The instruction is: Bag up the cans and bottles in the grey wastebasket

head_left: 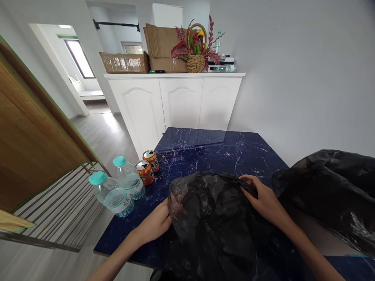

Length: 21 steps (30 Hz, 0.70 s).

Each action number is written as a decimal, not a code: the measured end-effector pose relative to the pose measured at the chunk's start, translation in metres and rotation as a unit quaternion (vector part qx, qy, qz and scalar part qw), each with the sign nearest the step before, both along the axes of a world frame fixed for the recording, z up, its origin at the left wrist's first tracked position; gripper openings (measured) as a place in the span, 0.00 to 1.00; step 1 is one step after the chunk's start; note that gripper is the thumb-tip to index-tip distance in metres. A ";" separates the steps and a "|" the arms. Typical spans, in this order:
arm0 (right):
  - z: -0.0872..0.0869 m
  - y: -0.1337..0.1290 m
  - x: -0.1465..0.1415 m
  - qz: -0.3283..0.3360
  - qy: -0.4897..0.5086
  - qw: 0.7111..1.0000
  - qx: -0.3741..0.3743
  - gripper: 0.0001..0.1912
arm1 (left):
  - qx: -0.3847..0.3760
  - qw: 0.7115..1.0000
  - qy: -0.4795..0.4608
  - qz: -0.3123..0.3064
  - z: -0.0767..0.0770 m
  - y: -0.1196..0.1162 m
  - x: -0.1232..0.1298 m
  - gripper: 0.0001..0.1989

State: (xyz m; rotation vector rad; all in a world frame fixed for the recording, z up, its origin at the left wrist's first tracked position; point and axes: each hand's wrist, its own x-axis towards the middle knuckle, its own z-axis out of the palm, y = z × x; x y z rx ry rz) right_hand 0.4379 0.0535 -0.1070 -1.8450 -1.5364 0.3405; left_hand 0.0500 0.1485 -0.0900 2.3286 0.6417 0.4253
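Note:
A crumpled black plastic bag (213, 218) hangs over the near edge of the dark blue marbled table (205, 154). My right hand (258, 195) pinches its upper right rim between thumb and fingers. At the bag's left side, my left hand (159, 220) grips it; its fingers show dimly through the thin plastic. To the left stand two clear bottles with teal caps, the nearer bottle (114, 195) and the farther bottle (129, 177). Beside them are two orange drink cans, the front can (145, 173) and the rear can (151, 160), their tops opened.
Another black plastic bag (328, 187) rises at the right, over a pale surface. A metal rack (64, 203) with a brown board (38, 128) stands left. Behind the table, a white cabinet (181, 97) carries cardboard boxes (164, 47) and a flower basket (195, 63).

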 end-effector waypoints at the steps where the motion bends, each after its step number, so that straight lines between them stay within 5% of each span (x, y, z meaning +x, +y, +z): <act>1: -0.005 0.001 0.002 -0.004 -0.004 1.000 -0.003 0.23 | -0.020 1.000 -0.008 0.015 0.001 0.000 0.000 0.23; 5: -0.024 0.004 0.004 -0.018 -0.010 1.000 -0.016 0.22 | -0.182 0.981 -0.054 0.041 0.004 -0.001 -0.003 0.27; 10: -0.040 0.009 -0.001 -0.024 0.009 1.000 -0.018 0.22 | -0.322 0.932 -0.141 -0.090 0.016 -0.010 0.001 0.47; 12: -0.042 0.009 -0.004 -0.011 0.019 1.000 -0.022 0.21 | -0.295 0.945 -0.122 -0.072 0.024 -0.016 0.010 0.46; 15: -0.042 0.008 -0.010 0.007 0.049 0.998 -0.041 0.23 | -0.225 0.971 -0.073 0.030 0.028 -0.025 0.029 0.29; 21: -0.046 0.006 -0.010 -0.018 0.103 0.994 -0.035 0.24 | -0.076 0.989 -0.032 0.119 0.004 -0.016 0.041 0.23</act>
